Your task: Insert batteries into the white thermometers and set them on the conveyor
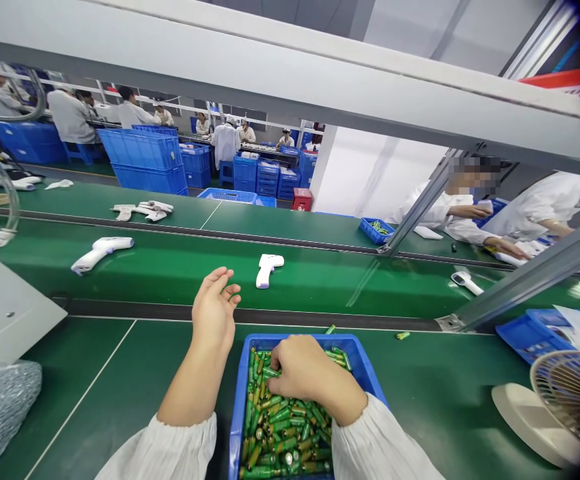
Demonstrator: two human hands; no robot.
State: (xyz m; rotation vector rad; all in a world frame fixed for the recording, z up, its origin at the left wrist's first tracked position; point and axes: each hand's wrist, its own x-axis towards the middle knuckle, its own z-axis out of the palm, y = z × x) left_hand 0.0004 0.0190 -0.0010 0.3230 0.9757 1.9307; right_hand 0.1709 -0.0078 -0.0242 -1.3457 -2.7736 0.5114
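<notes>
A blue bin [240,400] full of green and gold batteries [290,427] stands in front of me on the green bench. My right hand [303,370] reaches into it, fingers bent down around a green battery [271,372] at the top of the heap; the hand's back hides part of the grip. Left of the bin, my left hand [216,310] is raised near the belt's edge, its fingers loosely curved and apart with nothing visible in them. Beyond it on the green belt lies a white handheld infrared thermometer [269,270]. Another white thermometer [103,253] lies farther left.
Two loose batteries [403,335] lie beyond the bin. At right are a small fan [565,393], a blue tray [530,333] and a slanted metal post [420,193]. Bubble wrap [5,407] sits at left. Co-workers [463,207] handle parts across the belt.
</notes>
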